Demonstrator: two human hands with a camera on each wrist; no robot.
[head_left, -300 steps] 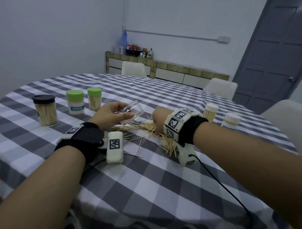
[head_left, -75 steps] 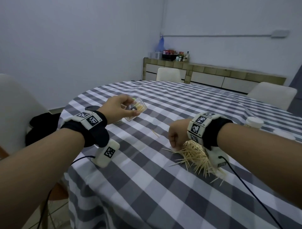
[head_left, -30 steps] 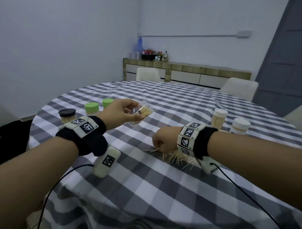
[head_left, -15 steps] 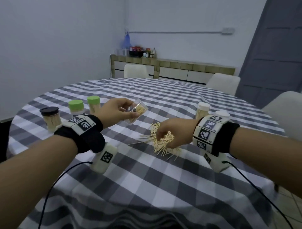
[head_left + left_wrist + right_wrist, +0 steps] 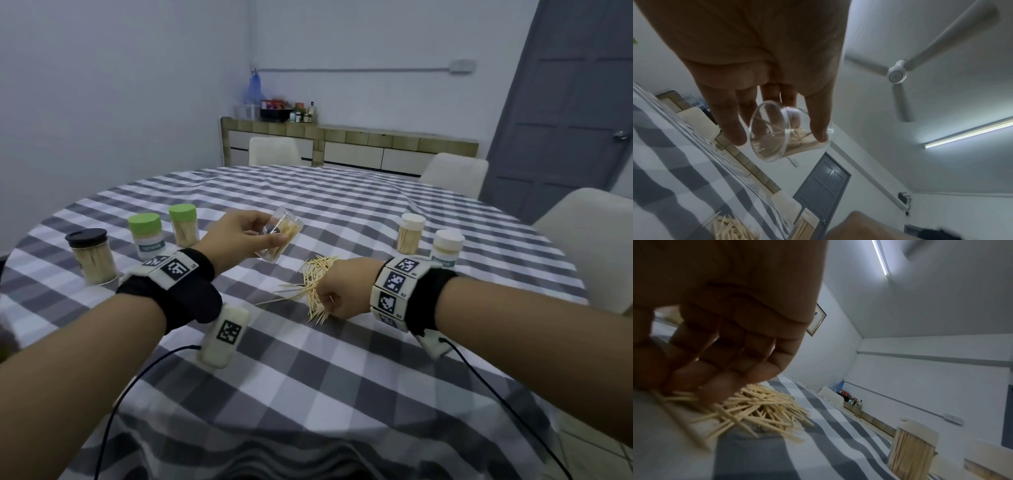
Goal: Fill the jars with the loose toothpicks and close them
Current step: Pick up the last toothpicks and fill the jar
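— Over the table (image 5: 342,394), what's the left hand (image 5: 236,236) got?
— Clear jar (image 5: 279,238), no lid, tipped on its side, mouth toward the pile (image 5: 317,284). Thumb + fingers wrapped round it, held off the cloth. Partly filled w/ toothpicks; left wrist view shows them lying along the lower wall of the jar (image 5: 777,134).
— Right hand (image 5: 346,291)?
— Down on the pile, just right of it. Fingers curled into the toothpicks, bunch sticking out above and below the fist. Right wrist view: fingertips (image 5: 719,392) pressed onto the sticks, pile (image 5: 764,410) fanned out past them on the cloth.
— Jar vs pile?
— Jar is up-left of the pile, near but apart, not touching.
— Other jars?
— Left of the pile: black-lid jar (image 5: 90,255), then two green-lid jars (image 5: 147,234) (image 5: 184,224), all upright, capped, full of sticks. Right of the pile, behind the right wrist: two white-lid jars (image 5: 410,233) (image 5: 447,248), also upright + capped. One of them shows close in the right wrist view (image 5: 914,449).
— Anything loose away from the pile?
— A few stray sticks (image 5: 274,299) just left of it on the cloth.
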